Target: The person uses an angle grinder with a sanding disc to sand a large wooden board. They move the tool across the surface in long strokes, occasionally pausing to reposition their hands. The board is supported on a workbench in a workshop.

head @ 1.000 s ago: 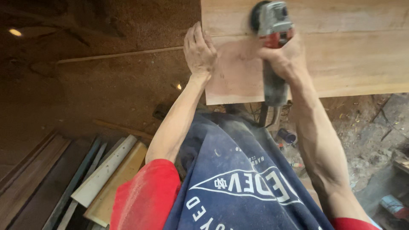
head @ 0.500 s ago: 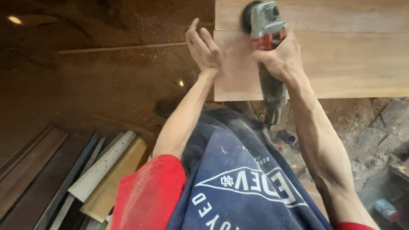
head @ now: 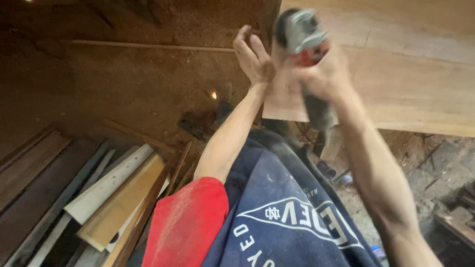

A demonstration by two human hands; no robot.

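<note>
Head view shows us bent over a wide wooden board (head: 415,84); our right hand (head: 321,74) is clenched around the body of a grey and red angle grinder (head: 303,37), its dark disc end lying on the board near the left end; the grip sits close behind the head, which we judge gives better control of the pressure on the wood; our left hand (head: 253,54) lies at the board's left end just beside the tool, fingers (head: 245,34) slightly curled and grasping nothing that we can make out, seemingly steadying the plank so it stays put; whether the fingertips hook over the end edge we cannot tell, since the picture is blurred there; the board's near edge runs across above our dark blue apron (head: 292,212) and red sleeve (head: 188,222), and its left end stops right by the left hand, so the tool has little room to the left and a long open stretch of wood to the right; beyond the end lies a sawdust-covered floor (head: 128,84); at lower left a stack of planks (head: 99,202) leans well apart from the hands; rubble and small items lie on the ground at right, under the board
</note>
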